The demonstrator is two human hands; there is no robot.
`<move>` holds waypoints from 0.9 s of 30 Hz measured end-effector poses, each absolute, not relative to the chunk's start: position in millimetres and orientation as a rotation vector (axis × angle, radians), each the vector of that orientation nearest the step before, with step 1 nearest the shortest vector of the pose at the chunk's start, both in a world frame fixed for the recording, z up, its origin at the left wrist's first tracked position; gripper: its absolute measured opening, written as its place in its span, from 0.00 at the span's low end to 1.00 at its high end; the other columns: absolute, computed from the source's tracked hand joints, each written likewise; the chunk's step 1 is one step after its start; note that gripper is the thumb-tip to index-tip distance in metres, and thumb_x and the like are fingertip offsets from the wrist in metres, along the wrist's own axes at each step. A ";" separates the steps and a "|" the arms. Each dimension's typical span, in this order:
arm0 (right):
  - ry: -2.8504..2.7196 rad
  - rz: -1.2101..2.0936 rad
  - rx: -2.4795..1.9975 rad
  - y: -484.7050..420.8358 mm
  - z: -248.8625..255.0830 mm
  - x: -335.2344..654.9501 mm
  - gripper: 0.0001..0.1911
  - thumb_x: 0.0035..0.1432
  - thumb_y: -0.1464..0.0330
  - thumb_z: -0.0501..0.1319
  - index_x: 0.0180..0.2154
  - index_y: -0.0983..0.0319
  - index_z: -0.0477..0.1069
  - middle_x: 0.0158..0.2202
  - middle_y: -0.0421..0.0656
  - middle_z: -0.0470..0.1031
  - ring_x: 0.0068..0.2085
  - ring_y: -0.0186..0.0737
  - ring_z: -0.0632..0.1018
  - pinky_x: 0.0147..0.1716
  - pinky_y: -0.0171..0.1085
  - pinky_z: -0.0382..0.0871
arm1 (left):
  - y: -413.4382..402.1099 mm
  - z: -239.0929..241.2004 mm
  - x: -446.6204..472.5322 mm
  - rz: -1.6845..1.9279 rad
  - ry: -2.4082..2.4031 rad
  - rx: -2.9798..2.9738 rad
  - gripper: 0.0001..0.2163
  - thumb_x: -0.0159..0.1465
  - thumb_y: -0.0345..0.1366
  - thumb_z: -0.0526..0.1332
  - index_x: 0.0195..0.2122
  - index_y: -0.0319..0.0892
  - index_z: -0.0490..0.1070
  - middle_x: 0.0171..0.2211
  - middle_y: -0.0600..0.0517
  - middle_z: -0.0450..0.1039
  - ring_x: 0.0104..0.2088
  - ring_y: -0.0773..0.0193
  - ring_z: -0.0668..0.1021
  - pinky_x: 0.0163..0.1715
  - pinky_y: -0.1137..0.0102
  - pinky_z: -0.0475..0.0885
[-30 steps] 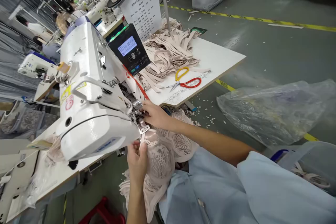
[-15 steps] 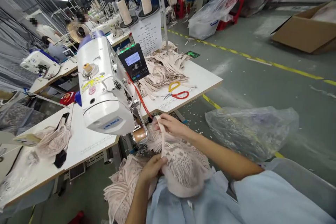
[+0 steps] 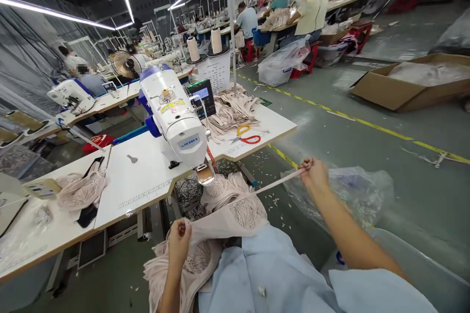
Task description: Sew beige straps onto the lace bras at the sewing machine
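A pale pink lace bra (image 3: 246, 212) is stretched between my two hands above my lap. My right hand (image 3: 315, 175), off to the right, is closed on the end of its thin strap (image 3: 279, 182), which is pulled taut. Lower and to the left, my left hand (image 3: 179, 234) is closed on the edge of the bra's band. More pink lace pieces (image 3: 161, 269) hang in a pile below my left hand. In front of my hands stands a white sewing machine (image 3: 176, 117) with a curved metal arm at its near end.
Yellow-and-red-handled scissors (image 3: 246, 138) and a heap of pink straps (image 3: 235, 112) lie on the white table (image 3: 277, 124). Another lace piece (image 3: 82, 190) lies on the left table. A clear plastic bag (image 3: 352, 190) and cardboard box (image 3: 407, 83) are on the floor. People sit working farther back.
My hands have moved wide apart, the right one out to the right and the left one leftward, drawing the bra and strap tight. The view has lifted, showing more of the room.
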State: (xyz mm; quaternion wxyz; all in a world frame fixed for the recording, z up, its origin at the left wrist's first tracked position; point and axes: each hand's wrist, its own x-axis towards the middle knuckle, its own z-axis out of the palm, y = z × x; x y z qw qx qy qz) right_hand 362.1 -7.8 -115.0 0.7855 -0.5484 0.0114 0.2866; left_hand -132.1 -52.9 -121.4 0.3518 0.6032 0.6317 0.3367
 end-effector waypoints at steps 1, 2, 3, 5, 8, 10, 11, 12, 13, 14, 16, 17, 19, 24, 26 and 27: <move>0.015 0.582 -1.187 -11.7 -109.9 365.0 0.09 0.55 0.70 0.54 0.26 0.58 0.54 0.22 0.32 0.58 0.19 0.26 0.58 0.18 0.28 0.57 | -54.8 -125.3 -131.2 0.957 1.680 1.539 0.17 0.61 0.51 0.56 0.39 0.42 0.64 0.31 0.51 0.69 0.33 0.58 0.75 0.34 0.67 0.70; -0.003 0.549 -1.193 -15.2 -104.4 366.2 0.09 0.55 0.69 0.54 0.26 0.58 0.53 0.23 0.32 0.58 0.18 0.26 0.56 0.18 0.28 0.55 | -56.9 -128.4 -130.1 1.035 1.726 1.519 0.18 0.62 0.52 0.55 0.40 0.42 0.62 0.33 0.50 0.69 0.34 0.57 0.75 0.36 0.66 0.71; -0.031 0.520 -1.201 -18.4 -98.8 365.2 0.10 0.56 0.67 0.53 0.26 0.58 0.52 0.23 0.32 0.57 0.18 0.26 0.55 0.17 0.28 0.54 | -59.0 -130.6 -129.1 1.100 1.768 1.503 0.18 0.62 0.53 0.54 0.41 0.42 0.61 0.34 0.49 0.69 0.36 0.56 0.75 0.37 0.65 0.71; -0.121 0.488 -1.222 -24.5 -88.3 355.7 0.10 0.56 0.65 0.54 0.27 0.58 0.53 0.25 0.32 0.59 0.18 0.25 0.53 0.17 0.29 0.50 | -62.5 -132.0 -127.5 1.184 1.829 1.494 0.18 0.64 0.53 0.54 0.42 0.42 0.62 0.36 0.48 0.69 0.38 0.55 0.75 0.39 0.63 0.70; -0.356 0.542 -1.266 -35.3 -78.1 318.5 0.12 0.53 0.60 0.60 0.31 0.58 0.58 0.29 0.35 0.65 0.19 0.26 0.55 0.18 0.30 0.49 | -63.3 -127.5 -125.5 1.195 1.815 1.538 0.19 0.65 0.52 0.53 0.43 0.41 0.67 0.38 0.46 0.73 0.38 0.54 0.76 0.40 0.62 0.71; -0.582 0.644 -1.294 -45.3 -75.1 279.2 0.14 0.50 0.60 0.65 0.34 0.59 0.64 0.31 0.37 0.69 0.22 0.28 0.61 0.20 0.30 0.54 | -60.9 -120.7 -122.6 1.158 1.744 1.590 0.20 0.66 0.52 0.52 0.44 0.41 0.70 0.41 0.43 0.75 0.41 0.53 0.78 0.40 0.62 0.72; -0.706 0.704 -1.300 -51.4 -74.3 256.4 0.14 0.48 0.60 0.67 0.34 0.59 0.66 0.31 0.37 0.71 0.24 0.30 0.65 0.22 0.31 0.57 | -59.8 -116.1 -120.4 1.132 1.702 1.617 0.20 0.66 0.52 0.53 0.45 0.41 0.72 0.43 0.43 0.76 0.43 0.52 0.78 0.40 0.63 0.73; -0.829 0.766 -1.296 -58.2 -73.7 232.7 0.14 0.47 0.62 0.68 0.32 0.60 0.68 0.30 0.37 0.72 0.27 0.32 0.68 0.25 0.31 0.59 | -59.3 -110.4 -117.8 1.103 1.655 1.646 0.20 0.66 0.51 0.53 0.45 0.42 0.73 0.45 0.43 0.77 0.45 0.52 0.78 0.41 0.64 0.73; -0.937 0.819 -1.286 -65.6 -73.2 208.8 0.12 0.46 0.63 0.69 0.31 0.60 0.69 0.30 0.37 0.72 0.29 0.34 0.69 0.28 0.32 0.61 | -59.8 -103.7 -115.0 1.077 1.603 1.679 0.19 0.66 0.51 0.53 0.45 0.42 0.75 0.46 0.43 0.77 0.46 0.52 0.78 0.42 0.64 0.74; -1.039 0.871 -1.276 -73.6 -72.8 185.7 0.11 0.45 0.65 0.69 0.30 0.60 0.70 0.29 0.37 0.73 0.30 0.34 0.70 0.29 0.32 0.61 | -61.6 -96.3 -112.2 1.051 1.545 1.721 0.19 0.66 0.50 0.53 0.44 0.42 0.76 0.47 0.43 0.77 0.47 0.52 0.78 0.43 0.64 0.74; -1.301 0.959 -1.265 -90.2 -72.4 145.2 0.09 0.46 0.67 0.68 0.31 0.60 0.71 0.27 0.36 0.72 0.28 0.34 0.70 0.29 0.32 0.59 | -69.4 -80.2 -107.6 0.979 1.406 1.832 0.17 0.67 0.47 0.53 0.44 0.43 0.76 0.47 0.43 0.78 0.48 0.53 0.78 0.46 0.63 0.74; -1.487 0.974 -1.271 -98.1 -72.4 129.0 0.08 0.50 0.68 0.66 0.34 0.60 0.70 0.27 0.35 0.72 0.28 0.33 0.69 0.28 0.32 0.57 | -74.9 -72.7 -106.0 0.930 1.329 1.895 0.17 0.67 0.46 0.54 0.45 0.42 0.76 0.46 0.43 0.78 0.48 0.53 0.78 0.46 0.62 0.74; -1.781 0.962 -1.287 -111.4 -72.8 106.0 0.08 0.55 0.68 0.62 0.39 0.59 0.68 0.28 0.36 0.71 0.27 0.33 0.68 0.28 0.32 0.55 | -87.0 -61.4 -104.7 0.821 1.200 2.005 0.15 0.66 0.45 0.57 0.46 0.43 0.76 0.45 0.43 0.78 0.46 0.54 0.79 0.44 0.63 0.75; -1.918 0.943 -1.320 -123.3 -74.6 88.9 0.10 0.58 0.66 0.60 0.42 0.58 0.65 0.32 0.38 0.73 0.29 0.34 0.70 0.29 0.32 0.55 | -106.1 -59.0 -107.6 0.687 1.116 2.104 0.12 0.68 0.43 0.56 0.41 0.43 0.77 0.36 0.46 0.79 0.36 0.58 0.80 0.35 0.67 0.76; -1.929 0.967 -1.331 -123.2 -75.0 89.3 0.10 0.58 0.65 0.61 0.42 0.58 0.66 0.32 0.38 0.74 0.30 0.35 0.71 0.28 0.32 0.55 | -107.1 -62.1 -108.0 0.642 1.125 2.108 0.12 0.67 0.42 0.57 0.42 0.43 0.76 0.37 0.47 0.79 0.37 0.58 0.80 0.36 0.67 0.75; -1.934 0.979 -1.340 -123.1 -75.0 90.0 0.11 0.58 0.65 0.61 0.43 0.58 0.66 0.32 0.38 0.74 0.29 0.35 0.71 0.28 0.32 0.55 | -106.7 -63.1 -107.5 0.622 1.128 2.103 0.11 0.67 0.42 0.57 0.43 0.43 0.76 0.37 0.47 0.79 0.37 0.58 0.80 0.36 0.67 0.75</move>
